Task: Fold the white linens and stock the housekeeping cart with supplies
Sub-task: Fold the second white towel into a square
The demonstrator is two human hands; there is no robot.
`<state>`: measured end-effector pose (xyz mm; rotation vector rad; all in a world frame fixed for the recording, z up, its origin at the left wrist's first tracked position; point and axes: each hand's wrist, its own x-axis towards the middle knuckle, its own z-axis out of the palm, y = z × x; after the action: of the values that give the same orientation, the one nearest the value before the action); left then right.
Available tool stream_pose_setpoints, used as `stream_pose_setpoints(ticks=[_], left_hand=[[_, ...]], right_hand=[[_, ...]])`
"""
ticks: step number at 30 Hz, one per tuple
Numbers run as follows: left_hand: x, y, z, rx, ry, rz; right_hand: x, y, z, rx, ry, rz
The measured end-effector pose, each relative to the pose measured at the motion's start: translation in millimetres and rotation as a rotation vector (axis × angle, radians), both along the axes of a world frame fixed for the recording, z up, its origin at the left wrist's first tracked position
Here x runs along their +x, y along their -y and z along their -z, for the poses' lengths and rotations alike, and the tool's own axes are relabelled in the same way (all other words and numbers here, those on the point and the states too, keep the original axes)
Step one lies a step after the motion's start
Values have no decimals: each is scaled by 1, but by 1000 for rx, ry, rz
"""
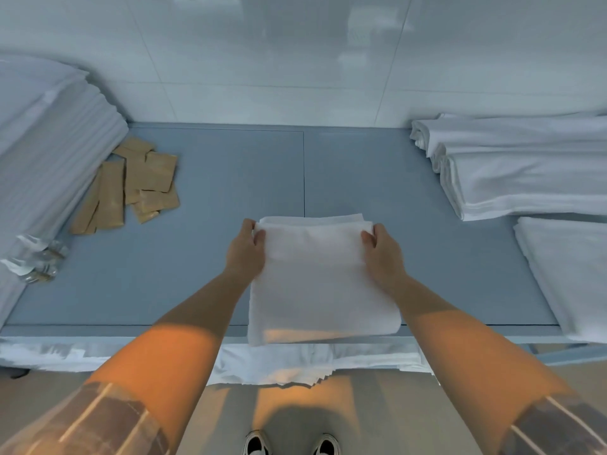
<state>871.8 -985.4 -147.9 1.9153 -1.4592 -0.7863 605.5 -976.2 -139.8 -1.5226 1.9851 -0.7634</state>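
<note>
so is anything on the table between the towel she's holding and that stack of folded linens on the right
Nothing visible. Both hands, left hand and right hand, hold the folded towel; only bare blue table lies between it and the folded stack.

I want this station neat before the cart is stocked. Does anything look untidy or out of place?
Mostly neat. The brown packets lie scattered and overlapping on the table beside the left linen stack, and linen edges stick out unevenly below the table's front. Both hands hold a squarely folded towel.
</note>
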Motion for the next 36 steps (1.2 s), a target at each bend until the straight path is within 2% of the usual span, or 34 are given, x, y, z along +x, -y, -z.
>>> stream_pose_setpoints(ticks=[4,9,13,18,23,27,30,33,36], left_hand=[[1,11,-2,-25,24,34],[1,6,6,16,44,20],[3,13,6,-118,37,27],[2,20,14,-112,-35,-55],[-2,32,14,-103,-9,-54],[-5,42,12,18,125,-59],[-4,36,5,20,298,-64],[-4,22,-1,-152,510,-24],[-13,8,-4,-400,551,276]], right_hand=[[7,13,0,-9,-107,5],[13,17,1,76,-219,-43],[16,21,-1,-6,-144,-65],[17,28,2,-56,-137,-22],[15,43,8,-48,-156,69],[19,50,14,6,-217,120],[21,50,12,39,-159,158],[22,43,3,26,-69,203],[28,25,-3,-118,-307,125]])
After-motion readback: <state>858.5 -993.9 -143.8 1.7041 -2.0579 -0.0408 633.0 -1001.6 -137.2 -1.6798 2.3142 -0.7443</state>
